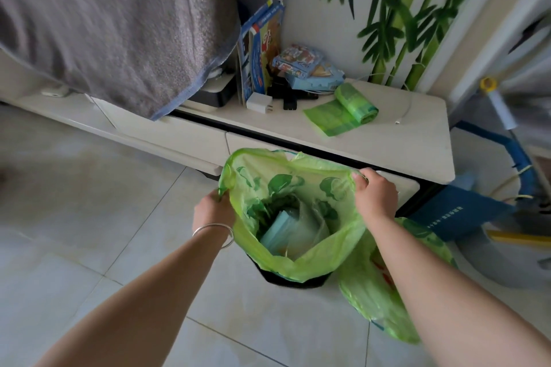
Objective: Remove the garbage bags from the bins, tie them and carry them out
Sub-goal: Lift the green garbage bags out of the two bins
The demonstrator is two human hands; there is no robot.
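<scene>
Garbage bag (298, 256), thin soft green film lightly loaded with paper, sits in dark bin (286, 278) on floor, rim pinched closed-fisted by left hand (213, 211) and right hand (375, 197); best gathered at rim, tear risk judged if yanked

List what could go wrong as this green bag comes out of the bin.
1. The garbage bag is thin and only pinched at its rim by the left hand and right hand; it may tear while lifting.
2. Its mouth is wide open, so the loose waste could spill if it tilts.
3. The black bin may lift with the bag, and a second green bag on the floor beside it could get underfoot.
</scene>
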